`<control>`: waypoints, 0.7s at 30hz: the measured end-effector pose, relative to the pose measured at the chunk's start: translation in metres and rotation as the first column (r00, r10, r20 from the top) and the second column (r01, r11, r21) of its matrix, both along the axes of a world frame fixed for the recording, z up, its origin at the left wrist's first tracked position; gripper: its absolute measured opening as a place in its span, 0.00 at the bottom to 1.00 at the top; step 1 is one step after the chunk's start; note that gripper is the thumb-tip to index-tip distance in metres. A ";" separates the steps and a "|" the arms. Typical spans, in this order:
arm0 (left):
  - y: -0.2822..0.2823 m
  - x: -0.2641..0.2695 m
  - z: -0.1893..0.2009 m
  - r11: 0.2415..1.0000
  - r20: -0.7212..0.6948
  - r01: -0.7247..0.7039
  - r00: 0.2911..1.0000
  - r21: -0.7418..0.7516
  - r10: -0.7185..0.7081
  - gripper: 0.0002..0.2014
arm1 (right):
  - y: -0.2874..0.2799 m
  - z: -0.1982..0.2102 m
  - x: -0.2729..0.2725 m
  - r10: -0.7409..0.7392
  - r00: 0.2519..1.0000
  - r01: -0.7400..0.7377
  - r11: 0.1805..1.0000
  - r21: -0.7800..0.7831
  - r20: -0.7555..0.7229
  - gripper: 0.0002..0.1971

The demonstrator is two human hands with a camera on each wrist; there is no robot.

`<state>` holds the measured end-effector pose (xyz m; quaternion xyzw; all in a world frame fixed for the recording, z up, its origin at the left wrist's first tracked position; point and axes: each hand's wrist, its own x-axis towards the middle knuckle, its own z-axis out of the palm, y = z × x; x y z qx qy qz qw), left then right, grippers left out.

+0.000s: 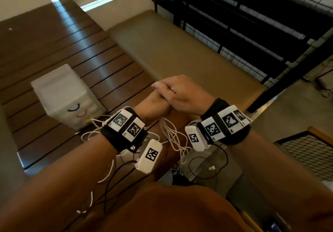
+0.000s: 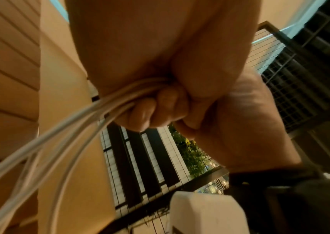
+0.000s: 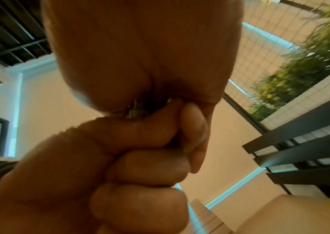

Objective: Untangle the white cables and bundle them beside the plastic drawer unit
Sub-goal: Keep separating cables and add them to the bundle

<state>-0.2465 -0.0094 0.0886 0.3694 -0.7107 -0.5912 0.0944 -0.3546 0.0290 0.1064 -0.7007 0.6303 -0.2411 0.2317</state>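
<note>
Where slatted wood floor [image 1: 54, 55] meets tan ledge [image 1: 171, 51], a drawer unit [image 1: 66, 94] stands.

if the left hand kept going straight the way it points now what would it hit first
The left hand points up and away, straight into the right hand, which already presses against it over the white cables. So it meets the right hand first; beyond lies the tan bench, though depth there is unclear.

Both forearms raised, wrists close. Left hand [image 1: 155, 105] fisted, fingers [image 2: 140, 114] curled tight. Right hand [image 1: 182, 94] pressed against it from above, fingers [image 3: 146, 164] curled in.
</note>
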 end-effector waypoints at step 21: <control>-0.052 0.121 0.036 0.820 -0.117 -0.568 0.821 -0.070 0.559 0.20 | -0.104 0.049 0.115 0.338 0.935 -0.340 0.940 0.004 0.105 0.25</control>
